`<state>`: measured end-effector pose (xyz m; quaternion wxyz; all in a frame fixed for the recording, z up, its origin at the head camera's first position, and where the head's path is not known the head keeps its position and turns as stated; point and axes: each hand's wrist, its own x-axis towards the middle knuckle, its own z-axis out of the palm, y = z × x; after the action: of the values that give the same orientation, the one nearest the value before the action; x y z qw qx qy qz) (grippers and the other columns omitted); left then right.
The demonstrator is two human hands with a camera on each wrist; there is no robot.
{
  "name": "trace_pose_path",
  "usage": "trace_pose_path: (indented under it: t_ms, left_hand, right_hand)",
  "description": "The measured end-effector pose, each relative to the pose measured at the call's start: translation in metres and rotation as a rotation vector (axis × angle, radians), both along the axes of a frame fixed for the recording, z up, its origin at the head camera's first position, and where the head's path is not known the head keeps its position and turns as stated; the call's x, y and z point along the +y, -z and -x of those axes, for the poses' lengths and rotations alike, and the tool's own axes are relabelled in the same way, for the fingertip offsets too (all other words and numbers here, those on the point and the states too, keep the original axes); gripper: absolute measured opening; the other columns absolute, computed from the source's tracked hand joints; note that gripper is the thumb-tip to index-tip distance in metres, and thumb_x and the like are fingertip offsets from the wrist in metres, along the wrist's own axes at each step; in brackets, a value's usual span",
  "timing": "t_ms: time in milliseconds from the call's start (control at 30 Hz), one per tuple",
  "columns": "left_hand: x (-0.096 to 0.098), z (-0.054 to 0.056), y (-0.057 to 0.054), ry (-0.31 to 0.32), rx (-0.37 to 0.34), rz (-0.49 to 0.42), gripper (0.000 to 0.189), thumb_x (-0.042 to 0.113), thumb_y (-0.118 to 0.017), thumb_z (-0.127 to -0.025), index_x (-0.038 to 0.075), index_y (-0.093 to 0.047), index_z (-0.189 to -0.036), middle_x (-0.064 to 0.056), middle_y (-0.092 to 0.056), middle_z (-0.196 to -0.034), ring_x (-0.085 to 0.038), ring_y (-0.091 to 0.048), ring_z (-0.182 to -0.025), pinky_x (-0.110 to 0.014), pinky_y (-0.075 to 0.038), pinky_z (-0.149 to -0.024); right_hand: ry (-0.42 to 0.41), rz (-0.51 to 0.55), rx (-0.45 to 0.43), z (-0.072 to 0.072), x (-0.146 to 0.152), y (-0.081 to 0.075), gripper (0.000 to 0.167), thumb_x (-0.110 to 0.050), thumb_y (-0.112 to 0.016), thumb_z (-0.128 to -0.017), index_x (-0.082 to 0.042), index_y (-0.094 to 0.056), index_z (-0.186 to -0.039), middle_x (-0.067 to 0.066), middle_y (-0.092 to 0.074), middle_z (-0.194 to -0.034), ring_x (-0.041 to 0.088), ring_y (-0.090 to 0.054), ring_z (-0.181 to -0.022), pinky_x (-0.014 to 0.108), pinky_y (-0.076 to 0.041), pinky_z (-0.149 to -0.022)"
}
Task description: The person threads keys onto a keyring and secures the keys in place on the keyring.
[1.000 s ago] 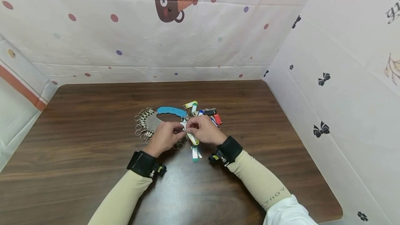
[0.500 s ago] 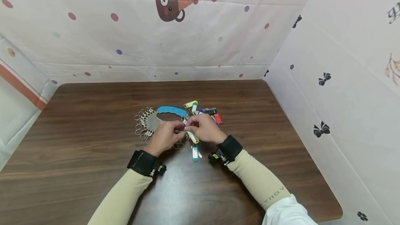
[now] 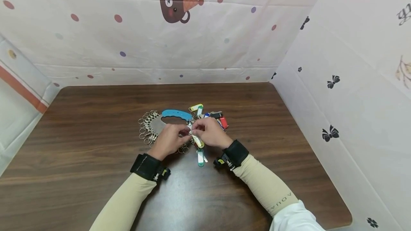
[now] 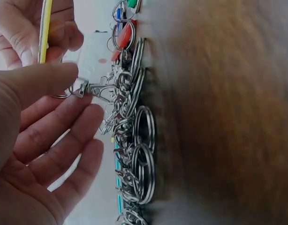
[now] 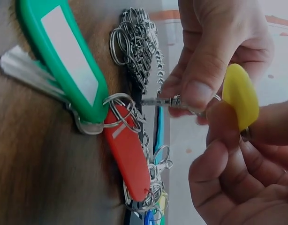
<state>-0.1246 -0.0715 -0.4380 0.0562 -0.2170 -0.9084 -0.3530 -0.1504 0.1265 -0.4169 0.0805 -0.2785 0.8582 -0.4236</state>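
Note:
A blue-handled (image 3: 176, 113) metal plate (image 3: 157, 126) carries rows of swivel clips with key rings (image 4: 144, 173). My left hand (image 3: 170, 138) pinches a key ring at the end of one swivel clip (image 4: 82, 87) between thumb and forefinger; its other fingers are loosely bent. My right hand (image 3: 212, 133) pinches a yellow key tag (image 5: 240, 96) close against the left fingertips. Bits of the ring show between the two hands, partly hidden by fingers. Under the hands, a green key tag (image 5: 69, 61) with a key (image 5: 29, 72) and a red key tag (image 5: 127, 154) hang from rings.
Beyond the right hand lie a red tag (image 3: 223, 122), a black tag (image 3: 216, 115) and another yellow tag (image 3: 196, 107). Everything rests on a brown wooden table (image 3: 96, 127). Printed cloth walls (image 3: 205, 45) stand behind and at both sides.
Both hands stay in almost the same place over the plate, with only small finger shifts at the ring and yellow tag. The other tags have not moved.

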Motion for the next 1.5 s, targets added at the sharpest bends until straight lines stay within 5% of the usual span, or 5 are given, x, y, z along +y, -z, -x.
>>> trace_pose_path:
  t_ms: [367,633,867,1133,1500]
  left_hand:
    - [0.0004,-0.0012,0.0019,0.007,-0.029,-0.009,0.022,0.010,-0.078,-0.091,0.004,-0.077,-0.112,-0.010,-0.081,-0.098,-0.020,-0.078,-0.087,-0.034,-0.064,-0.076]
    - [-0.0008,-0.0008,-0.0005,-0.009,0.029,0.087,0.012,0.021,-0.077,-0.093,0.010,-0.081,-0.088,-0.002,-0.079,-0.084,-0.013,-0.072,-0.076,-0.031,-0.060,-0.069]
    - [0.0008,-0.0025,0.0000,0.010,0.021,0.128,0.011,0.021,-0.078,-0.092,0.010,-0.077,-0.089,0.001,-0.072,-0.081,-0.008,-0.062,-0.072,-0.029,-0.053,-0.067]
    - [0.0015,-0.0019,0.0012,0.008,0.046,0.151,0.021,0.017,-0.073,-0.091,0.016,-0.064,-0.072,0.006,-0.057,-0.067,-0.007,-0.047,-0.060,-0.022,-0.039,-0.057]
    - [0.0029,-0.0018,-0.0010,-0.014,0.018,0.210,0.025,0.019,-0.069,-0.091,0.017,-0.059,-0.068,0.005,-0.054,-0.066,-0.010,-0.045,-0.060,-0.023,-0.034,-0.054]
  right_hand:
    - [0.000,0.003,-0.010,-0.0005,-0.0013,0.0001,0.013,-0.005,-0.067,-0.099,-0.008,-0.074,-0.088,0.004,-0.067,-0.081,0.012,-0.057,-0.072,0.023,-0.047,-0.066]
    - [-0.013,0.008,-0.018,-0.0015,0.0002,0.0007,0.012,-0.005,-0.068,-0.098,-0.010,-0.074,-0.089,0.001,-0.065,-0.079,0.013,-0.056,-0.073,0.023,-0.045,-0.065]
    - [-0.005,0.024,-0.029,-0.0015,0.0011,0.0003,0.014,-0.005,-0.066,-0.099,-0.009,-0.074,-0.089,0.002,-0.065,-0.078,0.013,-0.055,-0.071,0.023,-0.044,-0.064]
    - [-0.008,0.029,-0.014,-0.0022,0.0012,0.0010,0.014,-0.005,-0.066,-0.099,-0.010,-0.073,-0.088,0.001,-0.063,-0.076,0.012,-0.054,-0.068,0.023,-0.042,-0.062]
    - [-0.023,0.011,-0.004,-0.0045,0.0020,-0.0010,0.013,-0.005,-0.068,-0.098,-0.010,-0.074,-0.087,0.001,-0.065,-0.078,0.012,-0.055,-0.071,0.022,-0.045,-0.065]
